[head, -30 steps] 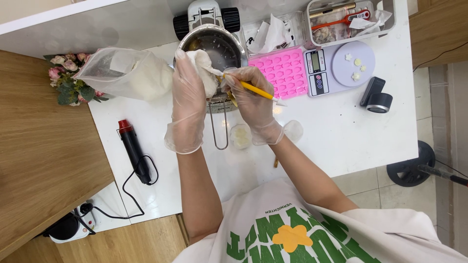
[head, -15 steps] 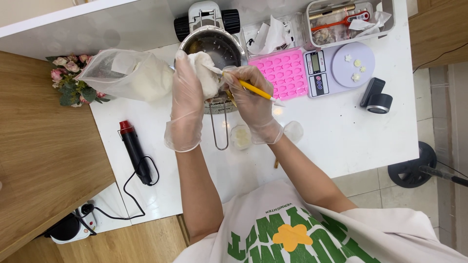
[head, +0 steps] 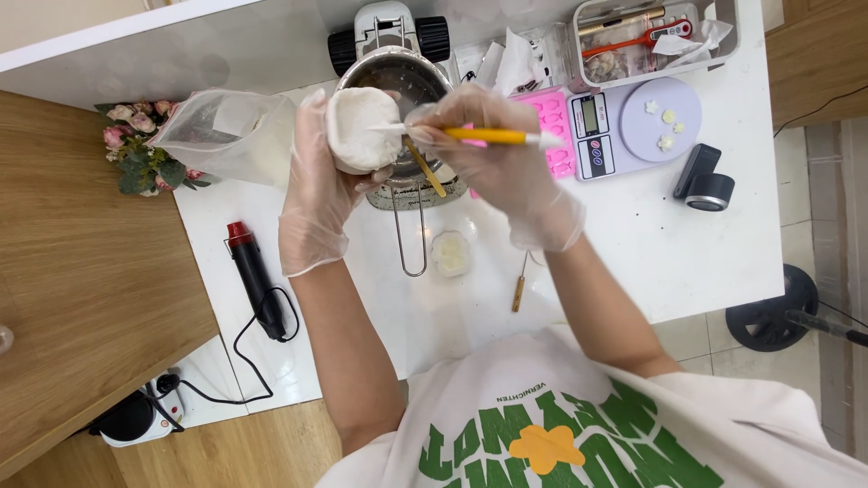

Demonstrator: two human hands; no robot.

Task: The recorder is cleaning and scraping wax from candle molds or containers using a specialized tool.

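Note:
My left hand (head: 312, 194), in a clear glove, holds up a round white wax-like lump (head: 360, 129) over the metal pot (head: 402, 81). My right hand (head: 506, 167), also gloved, grips a yellow sculpting tool (head: 493, 136) with white tips. The tool's left tip touches the lump's right side. A thin wooden stick (head: 425, 170) pokes out under my right hand, over the pot's long wire handle (head: 410, 237).
On the white table: a clear bag of white flakes (head: 231, 136), a pink silicone mould (head: 551, 122), a digital scale (head: 633, 122) with small flowers, a black heat gun (head: 256, 282), a small dish (head: 449, 253), a wooden-handled pick (head: 519, 289), a storage box (head: 655, 32).
Both hands rose and turned. The left hand rotated the white lump so its round face shows. The right hand swung the yellow tool to lie level, uncovering the wooden-handled pick.

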